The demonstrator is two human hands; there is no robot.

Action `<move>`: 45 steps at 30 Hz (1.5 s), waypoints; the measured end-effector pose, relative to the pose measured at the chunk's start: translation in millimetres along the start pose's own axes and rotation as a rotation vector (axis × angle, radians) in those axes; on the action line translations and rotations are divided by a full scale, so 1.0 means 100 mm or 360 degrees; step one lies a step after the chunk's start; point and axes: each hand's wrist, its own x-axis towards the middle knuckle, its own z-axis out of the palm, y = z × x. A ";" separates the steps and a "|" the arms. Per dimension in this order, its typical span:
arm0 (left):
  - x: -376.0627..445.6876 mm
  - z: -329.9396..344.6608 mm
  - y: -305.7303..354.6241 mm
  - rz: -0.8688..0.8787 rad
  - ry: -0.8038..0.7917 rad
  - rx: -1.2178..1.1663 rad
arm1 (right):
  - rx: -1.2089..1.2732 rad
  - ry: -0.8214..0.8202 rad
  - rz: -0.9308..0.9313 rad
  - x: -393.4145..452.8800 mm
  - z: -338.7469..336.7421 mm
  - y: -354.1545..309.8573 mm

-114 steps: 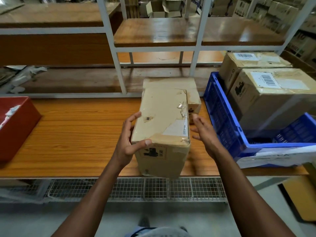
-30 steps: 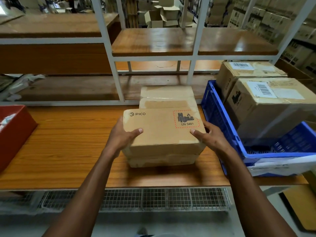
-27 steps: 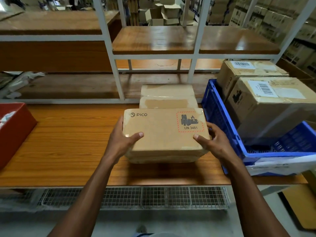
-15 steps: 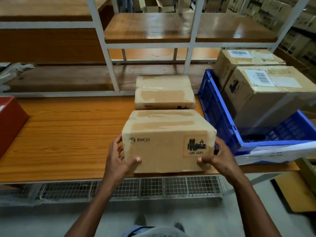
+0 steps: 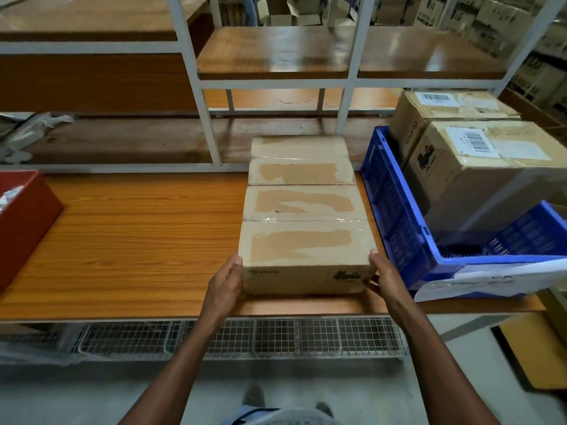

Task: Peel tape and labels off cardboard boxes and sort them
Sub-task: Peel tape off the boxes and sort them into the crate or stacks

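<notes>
Resting flat on the orange wood-grain counter [image 5: 129, 240], right of centre near the front edge: a plain brown cardboard box [image 5: 305, 240] with torn bare patches and a clear tape strip across its top. Butting against its far side, a second brown cardboard box [image 5: 302, 159] with the same peeled patches, lying at the foot of the white metal shelf frame [image 5: 196, 84].

Clasping the near box at its two near corners: left hand [image 5: 225, 279] curling round the left corner with the thumb up on the top edge, right hand [image 5: 383, 276] curling round the right corner likewise, fingers mostly hidden against the sides.

Standing just beside the boxes on the right, a blue slatted plastic crate [image 5: 395, 210] holding two taller cardboard boxes with barcode labels [image 5: 478, 176]. Draping over the crate's near rim, a white plastic sheet [image 5: 497, 282]. Sitting at the far left edge of the counter, a red plastic bin [image 5: 24, 225] with pale scraps inside. Hanging under the counter's front, a wire mesh rack [image 5: 239, 337].
</notes>
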 end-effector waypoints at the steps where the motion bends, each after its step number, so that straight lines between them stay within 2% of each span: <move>1: 0.03 -0.01 -0.02 -0.0011 0.0011 0.0020 | -0.0024 0.0027 -0.0008 0.03 0.00 0.01; 19: 0.09 0.03 -0.02 0.0005 0.0084 0.0036 | -0.0028 0.0057 -0.0009 0.10 0.01 0.00; 27: 0.07 0.06 -0.01 0.0031 0.0124 0.0054 | -0.0181 0.0095 -0.0051 0.15 -0.03 0.08; 30: 0.01 0.11 0.09 0.0041 0.0209 0.0071 | -0.0242 0.0040 -0.0089 0.16 -0.07 0.13; 33: -0.10 0.24 0.20 0.0193 0.0372 0.0239 | -0.0201 0.0040 -0.0116 0.06 -0.08 0.10; 37: -0.24 0.43 0.28 0.0629 0.0495 0.0553 | -0.0051 0.0105 -0.0178 -0.09 -0.12 0.16; 41: -0.33 0.62 0.29 0.0945 0.0314 0.0482 | 0.0144 0.0284 -0.0202 -0.34 -0.11 0.25; 45: -0.35 0.81 0.34 0.0792 -0.0120 0.0189 | 0.0295 0.0522 -0.0228 -0.58 -0.06 0.39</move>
